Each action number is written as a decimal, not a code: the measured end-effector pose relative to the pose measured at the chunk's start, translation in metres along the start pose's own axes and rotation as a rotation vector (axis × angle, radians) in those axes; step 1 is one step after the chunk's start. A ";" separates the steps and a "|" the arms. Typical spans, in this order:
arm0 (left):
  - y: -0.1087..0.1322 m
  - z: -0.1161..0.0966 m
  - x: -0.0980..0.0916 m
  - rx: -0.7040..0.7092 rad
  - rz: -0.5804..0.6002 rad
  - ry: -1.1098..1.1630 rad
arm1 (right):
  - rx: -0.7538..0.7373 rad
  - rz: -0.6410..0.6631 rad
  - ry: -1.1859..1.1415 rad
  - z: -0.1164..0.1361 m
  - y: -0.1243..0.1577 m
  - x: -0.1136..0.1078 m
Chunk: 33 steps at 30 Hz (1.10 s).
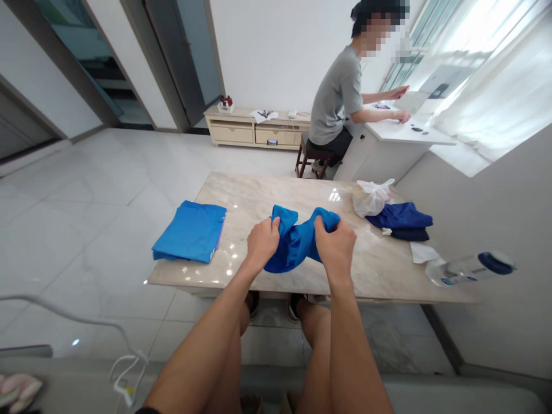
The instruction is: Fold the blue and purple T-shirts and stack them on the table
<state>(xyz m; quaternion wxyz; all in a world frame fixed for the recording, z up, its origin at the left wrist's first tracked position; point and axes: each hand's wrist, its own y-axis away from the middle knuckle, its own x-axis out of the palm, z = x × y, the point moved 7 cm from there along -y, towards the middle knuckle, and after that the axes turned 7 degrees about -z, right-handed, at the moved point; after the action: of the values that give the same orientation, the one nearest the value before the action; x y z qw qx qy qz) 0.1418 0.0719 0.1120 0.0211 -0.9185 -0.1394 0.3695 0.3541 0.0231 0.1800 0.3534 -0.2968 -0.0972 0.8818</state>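
Note:
A piece of bright blue cloth is stretched loosely between my two hands over the middle of the marble-topped table. My left hand pinches one end of it, thumb on top. The other end is bunched in my right hand, whose fingers are wrapped round it. Between the hands the cloth sags and creases, so its full shape cannot be made out. To the left of my hands, a flat, folded blue fabric bundle lies at the table's left edge, with a shiny, clear-looking edge on its right side.
On the table's right are a knotted white plastic bag, folded dark blue cloth, a white tissue and a clear bottle with a blue lid. Beyond, a person sits at a white desk. A low cabinet stands behind.

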 end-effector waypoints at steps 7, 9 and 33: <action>-0.020 0.035 0.000 -0.258 -0.238 0.835 | 0.100 0.007 0.146 -0.016 -0.003 -0.007; -0.019 0.038 -0.001 -0.281 -0.277 0.859 | 0.112 0.103 0.257 -0.025 0.002 0.003; 0.022 -0.034 0.009 -0.038 0.163 0.908 | -0.037 0.156 -0.081 0.003 0.020 0.041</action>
<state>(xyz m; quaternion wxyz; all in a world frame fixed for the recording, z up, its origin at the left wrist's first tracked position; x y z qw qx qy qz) 0.1761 0.0552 0.1273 0.0341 -0.9955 -0.0503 -0.0727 0.3172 0.0369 0.1564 0.2740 -0.2743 -0.1044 0.9159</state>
